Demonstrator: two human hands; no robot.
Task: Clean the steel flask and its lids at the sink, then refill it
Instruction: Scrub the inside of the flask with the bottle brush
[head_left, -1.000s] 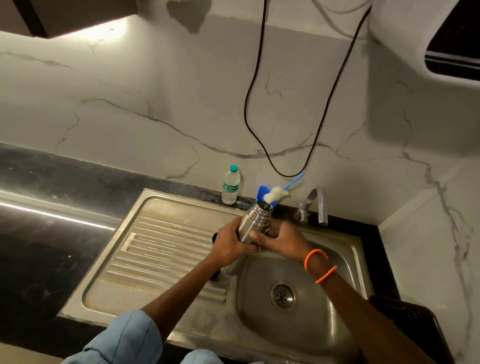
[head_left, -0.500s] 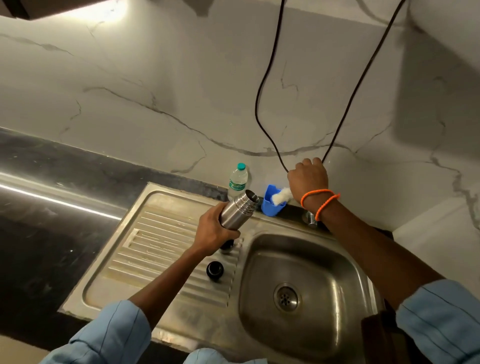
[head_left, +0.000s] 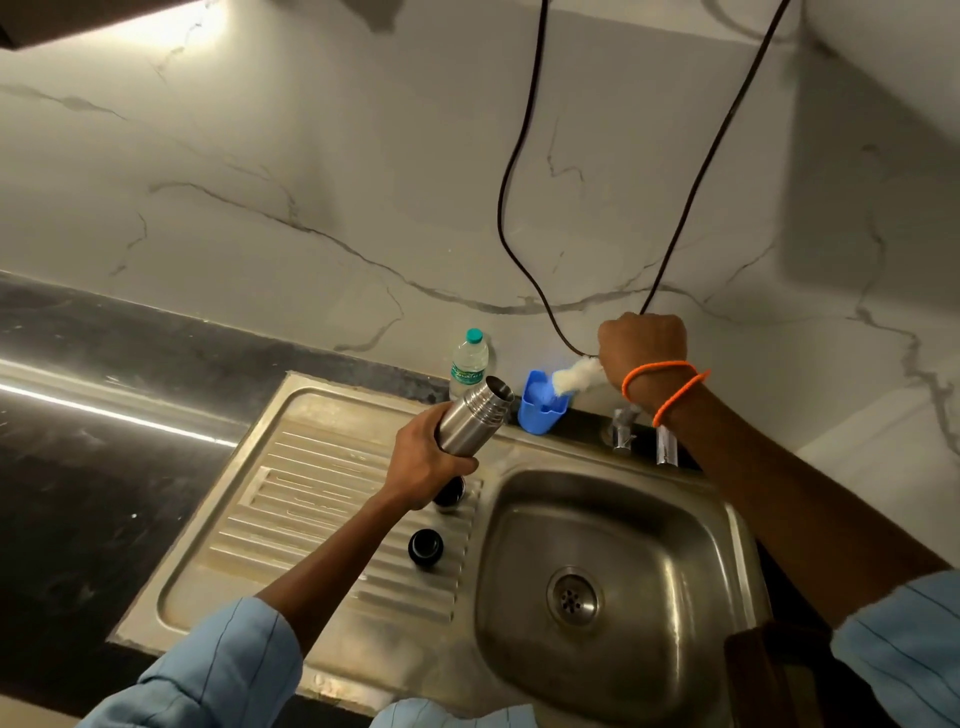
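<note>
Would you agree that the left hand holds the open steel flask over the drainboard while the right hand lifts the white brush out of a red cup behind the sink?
Not quite: the cup is blue, not red, as the head view shows. The rest holds: the left hand holds the open steel flask over the drainboard, and the right hand lifts the white brush from that cup behind the sink.

Light-blue sleeves, orange wrist threads
</note>
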